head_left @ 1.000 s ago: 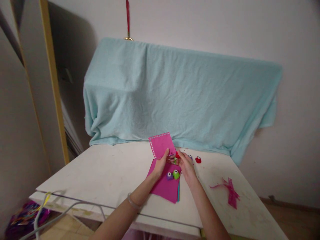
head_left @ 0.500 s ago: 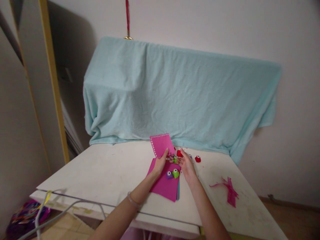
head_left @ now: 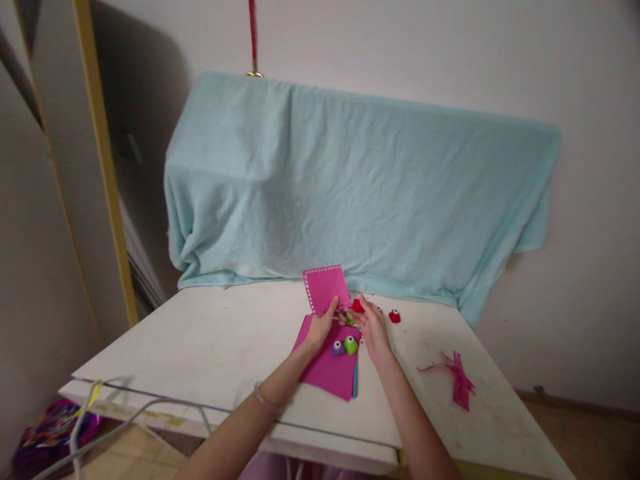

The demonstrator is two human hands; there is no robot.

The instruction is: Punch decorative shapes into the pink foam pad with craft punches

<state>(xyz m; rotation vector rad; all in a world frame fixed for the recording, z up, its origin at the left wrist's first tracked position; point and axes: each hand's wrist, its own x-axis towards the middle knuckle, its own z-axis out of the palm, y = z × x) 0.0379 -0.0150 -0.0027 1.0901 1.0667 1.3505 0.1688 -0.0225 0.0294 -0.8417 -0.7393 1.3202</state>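
Note:
My left hand (head_left: 318, 327) pinches a small pink paper sheet (head_left: 326, 288) with punched holes along its edges and holds it upright above the table. My right hand (head_left: 371, 327) is closed on a small green craft punch (head_left: 349, 319) pressed to the sheet's lower right edge. Below the hands lies a stack of coloured paper (head_left: 330, 367) with a pink sheet on top. A purple punch (head_left: 337, 347) and a green punch (head_left: 351, 345) rest on that stack.
Red punches (head_left: 395, 316) lie on the white table (head_left: 210, 347) just right of my hands. Pink paper scraps (head_left: 457, 381) lie farther right. A light blue cloth (head_left: 350, 193) covers something bulky at the back. A grey cable (head_left: 115, 420) hangs off the table's front left corner.
Both hands and the pink sheet stay almost still; the view has drifted a little, and the fingers have shifted slightly around the punch at the sheet's edge.

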